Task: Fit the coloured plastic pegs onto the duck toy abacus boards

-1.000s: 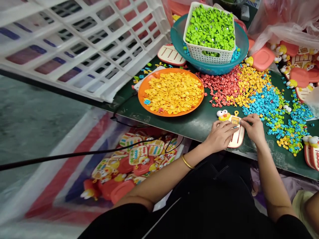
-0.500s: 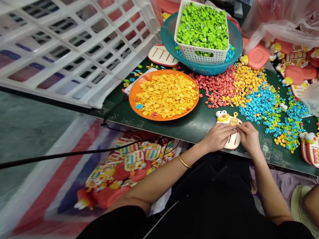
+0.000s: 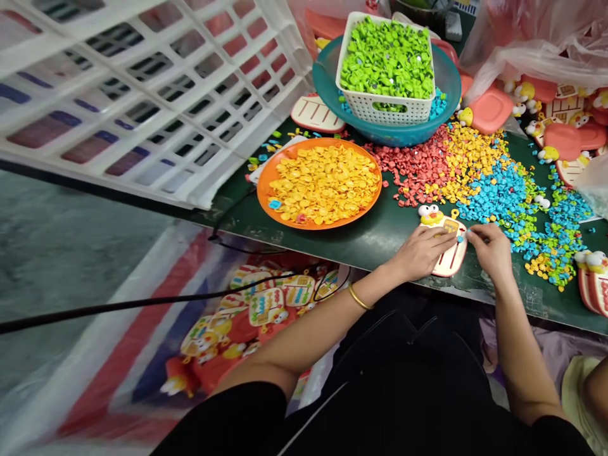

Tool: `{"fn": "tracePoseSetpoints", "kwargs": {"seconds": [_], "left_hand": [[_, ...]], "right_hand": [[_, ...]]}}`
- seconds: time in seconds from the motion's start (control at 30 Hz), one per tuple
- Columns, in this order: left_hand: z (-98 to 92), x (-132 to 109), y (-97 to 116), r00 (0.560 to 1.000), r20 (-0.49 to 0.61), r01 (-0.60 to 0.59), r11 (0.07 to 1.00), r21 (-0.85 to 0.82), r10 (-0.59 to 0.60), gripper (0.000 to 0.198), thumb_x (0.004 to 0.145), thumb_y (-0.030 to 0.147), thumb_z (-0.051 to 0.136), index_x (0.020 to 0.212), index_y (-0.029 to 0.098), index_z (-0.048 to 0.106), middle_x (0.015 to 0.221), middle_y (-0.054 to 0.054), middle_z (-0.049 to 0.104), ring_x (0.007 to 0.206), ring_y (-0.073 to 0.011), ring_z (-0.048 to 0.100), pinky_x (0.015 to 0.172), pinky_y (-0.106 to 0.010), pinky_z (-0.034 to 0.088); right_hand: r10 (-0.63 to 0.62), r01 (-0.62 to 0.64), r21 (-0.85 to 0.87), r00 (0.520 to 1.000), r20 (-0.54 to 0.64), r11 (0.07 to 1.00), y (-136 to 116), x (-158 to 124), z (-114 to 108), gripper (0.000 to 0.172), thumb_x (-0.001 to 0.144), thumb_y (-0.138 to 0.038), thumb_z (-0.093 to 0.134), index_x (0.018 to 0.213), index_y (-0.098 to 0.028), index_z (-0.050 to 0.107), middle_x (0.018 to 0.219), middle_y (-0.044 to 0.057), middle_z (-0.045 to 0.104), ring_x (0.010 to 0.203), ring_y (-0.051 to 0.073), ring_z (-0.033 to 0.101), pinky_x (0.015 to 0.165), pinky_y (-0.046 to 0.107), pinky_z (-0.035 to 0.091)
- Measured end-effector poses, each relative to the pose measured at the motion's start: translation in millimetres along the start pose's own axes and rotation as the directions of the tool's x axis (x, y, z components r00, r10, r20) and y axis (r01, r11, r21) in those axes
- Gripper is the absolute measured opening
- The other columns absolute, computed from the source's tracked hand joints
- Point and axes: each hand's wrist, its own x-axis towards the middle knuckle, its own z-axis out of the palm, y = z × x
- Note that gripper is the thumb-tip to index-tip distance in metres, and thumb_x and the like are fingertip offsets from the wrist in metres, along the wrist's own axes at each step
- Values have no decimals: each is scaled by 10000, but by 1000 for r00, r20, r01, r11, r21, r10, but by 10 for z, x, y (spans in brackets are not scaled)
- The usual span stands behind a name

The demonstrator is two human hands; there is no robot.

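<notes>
A cream, duck-headed toy board (image 3: 450,258) with slots lies near the table's front edge. Across its left side rests my left hand (image 3: 424,254), fingers bent together and gripping it. A small blue piece (image 3: 460,239) shows at those fingertips, over the board's upper right. Just off the right edge, my right hand (image 3: 493,251) is closed in a pinch, its fingertips by the board; what they pinch is too small to make out. Loose blue pieces (image 3: 491,196) lie in a heap beyond my right hand.
Yellow pieces fill an orange plate (image 3: 263,183) at left. A white basket (image 3: 380,109) of green pieces stands in a teal bowl (image 3: 327,76). Red pieces (image 3: 413,171) and yellow pieces (image 3: 468,142) lie heaped behind. A white crate (image 3: 199,126) leans at left; finished-looking toys (image 3: 266,307) lie below.
My right hand has moved right, away from my left fingers and off the board. A blue piece now shows at my left fingertips. The view has shifted slightly.
</notes>
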Motion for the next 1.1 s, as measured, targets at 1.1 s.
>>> {"fn": "tracePoseSetpoints", "kwargs": {"seconds": [1.1], "left_hand": [[87, -4, 142, 969, -223, 91, 992, -87, -108, 182, 904, 345, 568, 940, 177, 629, 985, -81, 666, 1005, -245, 582, 929, -407, 451]], "right_hand": [[-197, 211, -138, 975, 106, 968, -39, -54, 220, 276, 931, -295, 519, 984, -191, 769, 854, 66, 564, 803, 197, 546, 728, 322, 475]]}}
